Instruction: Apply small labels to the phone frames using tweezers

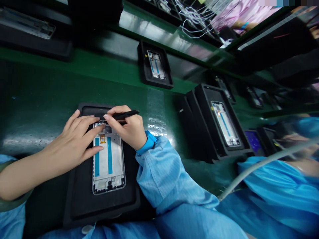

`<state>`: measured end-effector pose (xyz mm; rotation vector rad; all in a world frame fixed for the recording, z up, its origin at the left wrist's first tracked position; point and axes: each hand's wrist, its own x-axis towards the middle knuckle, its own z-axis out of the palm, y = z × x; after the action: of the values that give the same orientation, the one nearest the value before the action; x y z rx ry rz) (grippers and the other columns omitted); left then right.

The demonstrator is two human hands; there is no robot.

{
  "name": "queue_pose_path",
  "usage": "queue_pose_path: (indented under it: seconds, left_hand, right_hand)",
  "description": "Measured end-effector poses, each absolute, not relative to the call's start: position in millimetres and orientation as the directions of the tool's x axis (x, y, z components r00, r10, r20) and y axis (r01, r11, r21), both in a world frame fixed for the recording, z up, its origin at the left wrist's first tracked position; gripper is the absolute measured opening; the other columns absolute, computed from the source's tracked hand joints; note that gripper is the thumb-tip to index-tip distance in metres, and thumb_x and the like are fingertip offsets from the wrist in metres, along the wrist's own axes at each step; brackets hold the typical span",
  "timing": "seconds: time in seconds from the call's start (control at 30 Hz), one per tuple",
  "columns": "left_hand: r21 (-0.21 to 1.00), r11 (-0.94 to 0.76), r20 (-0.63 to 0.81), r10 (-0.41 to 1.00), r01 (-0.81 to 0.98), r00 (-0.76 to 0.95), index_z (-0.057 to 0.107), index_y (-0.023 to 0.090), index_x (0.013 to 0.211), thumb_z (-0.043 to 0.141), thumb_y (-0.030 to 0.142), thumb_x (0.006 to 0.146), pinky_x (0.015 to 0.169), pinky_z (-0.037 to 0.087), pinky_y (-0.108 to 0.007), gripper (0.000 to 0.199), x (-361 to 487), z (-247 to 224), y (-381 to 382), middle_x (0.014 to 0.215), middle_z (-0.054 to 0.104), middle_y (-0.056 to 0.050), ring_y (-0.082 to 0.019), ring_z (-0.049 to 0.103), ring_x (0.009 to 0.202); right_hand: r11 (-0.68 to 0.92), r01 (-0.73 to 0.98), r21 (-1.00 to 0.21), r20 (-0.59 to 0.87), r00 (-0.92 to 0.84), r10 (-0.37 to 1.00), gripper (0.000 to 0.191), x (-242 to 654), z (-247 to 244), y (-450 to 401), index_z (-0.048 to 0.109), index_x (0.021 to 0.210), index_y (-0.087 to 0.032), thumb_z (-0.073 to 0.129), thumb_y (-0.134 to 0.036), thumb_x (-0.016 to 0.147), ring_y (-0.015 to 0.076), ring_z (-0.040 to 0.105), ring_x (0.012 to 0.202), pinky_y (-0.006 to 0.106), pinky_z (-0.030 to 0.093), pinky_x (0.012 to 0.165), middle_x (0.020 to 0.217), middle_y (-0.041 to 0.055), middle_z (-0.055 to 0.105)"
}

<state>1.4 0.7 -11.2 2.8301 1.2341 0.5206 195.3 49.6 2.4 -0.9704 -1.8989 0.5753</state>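
A silver phone frame (pixel 116 159) with two blue strips and a small orange flex cable (pixel 102 138) lies in a black foam tray (pixel 104 207) in front of me. My left hand (pixel 78 137) has its fingers spread over the upper left of the frame, with the fingertips at its top edge. Pinched in my right hand (pixel 129 127) is a slim black pen-like tool (pixel 126 115), its back end pointing up to the right. Its working tip is hidden by my fingers at the frame's top edge. A blue band (pixel 147 142) circles my right wrist.
To the right stands a stack of black trays (pixel 199 122), a phone frame (pixel 225 124) in the top one. Another tray (pixel 156 81) with a frame sits farther back on the green bench (pixel 50 83). A co-worker's blue sleeve (pixel 281 179) and a grey cable (pixel 264 161) are at right.
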Motion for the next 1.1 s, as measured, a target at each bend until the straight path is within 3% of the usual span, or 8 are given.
queue_pose_path:
  seconds: [0.23, 0.5, 0.87, 1.0, 1.1]
  left_hand:
    - [0.135, -0.693, 0.303, 0.710, 0.709, 0.636, 0.047, 0.010, 0.128, 0.043, 0.045, 0.090, 0.110, 0.024, -0.060, 0.052, 0.8, -12.2, 1.6, 0.125, 0.047, -0.021, -0.033, 0.043, 0.124]
    - [0.155, -0.685, 0.295, 0.720, 0.712, 0.628, 0.046, 0.010, 0.129, 0.043, 0.046, 0.090, 0.110, 0.023, -0.061, 0.053, 1.1, -12.5, 1.7, 0.126, 0.047, -0.021, -0.033, 0.044, 0.124]
    - [0.171, -0.675, 0.280, 0.731, 0.717, 0.622, 0.042, 0.012, 0.132, 0.041, 0.048, 0.090, 0.109, 0.023, -0.062, 0.055, 1.3, -10.6, 0.5, 0.126, 0.048, -0.020, -0.034, 0.043, 0.125]
    - [0.154, -0.682, 0.270, 0.725, 0.715, 0.633, 0.045, 0.011, 0.129, 0.042, 0.047, 0.090, 0.111, 0.022, -0.061, 0.053, 1.2, -10.0, 0.8, 0.127, 0.047, -0.021, -0.034, 0.042, 0.126]
    - [0.148, -0.681, 0.268, 0.726, 0.718, 0.633, 0.046, 0.011, 0.128, 0.042, 0.048, 0.090, 0.111, 0.022, -0.060, 0.053, 0.9, -10.4, 1.0, 0.127, 0.046, -0.020, -0.034, 0.041, 0.126]
  right_hand:
    - [0.682, 0.461, -0.568, 0.605, -0.327, 0.726, 0.008, 195.9, 1.1, 49.1, 0.063, 0.085, -0.019, 0.061, -0.027, 0.086, 0.0092, 0.067, 0.077, 0.018, 0.052, 0.071, 0.083, -0.0021, 0.070]
    - [0.699, 0.463, -0.546, 0.605, -0.360, 0.711, 0.011, 195.7, -0.3, 48.5, 0.063, 0.086, -0.019, 0.059, -0.029, 0.087, 0.0085, 0.067, 0.078, 0.017, 0.051, 0.073, 0.084, -0.0022, 0.070]
    - [0.634, 0.409, -0.657, 0.498, -0.396, 0.771, 0.015, 197.7, 1.8, 47.0, 0.064, 0.088, -0.022, 0.058, -0.036, 0.087, 0.0123, 0.067, 0.081, 0.024, 0.054, 0.078, 0.088, -0.0006, 0.070]
    - [0.618, 0.402, -0.675, 0.522, -0.332, 0.786, 0.011, 198.0, 3.5, 47.6, 0.063, 0.088, -0.021, 0.059, -0.032, 0.086, 0.0127, 0.066, 0.083, 0.025, 0.054, 0.079, 0.087, 0.0001, 0.069]
    - [0.566, 0.331, -0.755, 0.505, -0.258, 0.824, 0.011, 198.7, 2.4, 49.7, 0.061, 0.088, -0.019, 0.061, -0.030, 0.085, 0.0110, 0.066, 0.076, 0.023, 0.055, 0.070, 0.088, 0.0010, 0.067]
